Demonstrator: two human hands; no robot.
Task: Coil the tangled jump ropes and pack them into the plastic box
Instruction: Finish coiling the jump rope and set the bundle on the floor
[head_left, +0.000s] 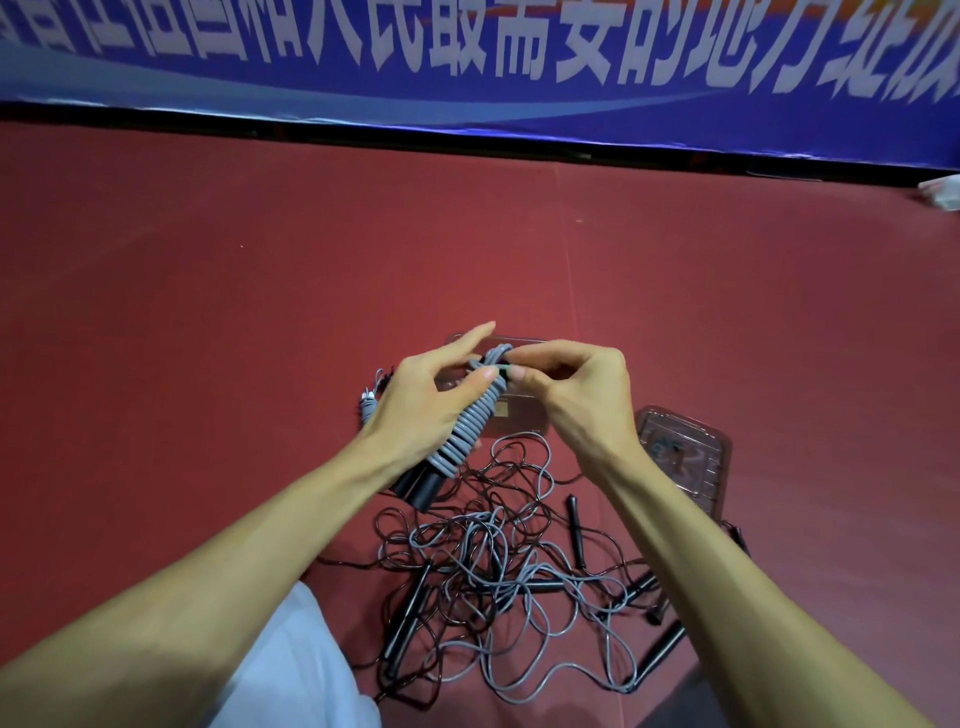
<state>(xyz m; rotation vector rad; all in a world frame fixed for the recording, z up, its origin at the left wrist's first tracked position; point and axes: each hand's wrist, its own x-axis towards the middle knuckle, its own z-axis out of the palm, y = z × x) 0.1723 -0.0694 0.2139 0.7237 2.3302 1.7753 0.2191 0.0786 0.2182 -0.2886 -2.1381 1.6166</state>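
Both left fingers (460, 344) and right fingers (527, 356) pinch coiled rope (470, 422), box (522, 418) behind, tangled ropes (493, 564) below, lid (685, 457) beside

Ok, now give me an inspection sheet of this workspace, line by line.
Surface: red floor.
Job's things: coiled grey rope wound round black handles, held up. Tangled ropes, grey and dark, lie loose on the floor nearer the person. Clear plastic box sits behind the hands, with what looks like its lid lying apart to the right.
Clutter: small grey bundle left of the box, partly hidden; white object at the far right edge, unclear.
Grippers: left hand grips the coil; right hand pinches the rope at the coil's top with its fingers.
Cables: nothing seen besides the ropes.
Surroundings: blue banner with white lettering along the back.
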